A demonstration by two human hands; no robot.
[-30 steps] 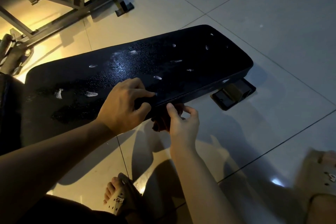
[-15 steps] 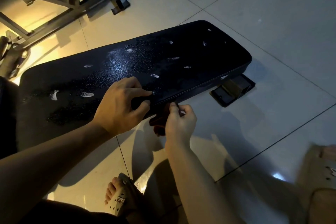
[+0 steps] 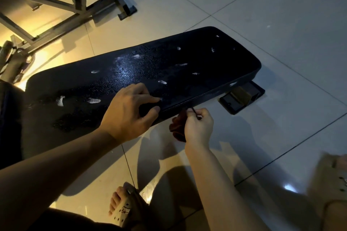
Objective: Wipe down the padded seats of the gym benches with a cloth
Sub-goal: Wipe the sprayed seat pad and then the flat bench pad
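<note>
Two hands at the near edge of the padded seat (image 3: 169,73). Left hand (image 3: 129,112) clamped over that edge, thumb underneath. Right hand (image 3: 199,127) clutching the bunched dark cloth (image 3: 176,130) just below it. Handles soft, limp, light; wants gathering into a palm-filling wad.

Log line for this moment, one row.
left hand grips pad edge | right hand holds cloth, pinches strand | white spots on pad
</note>
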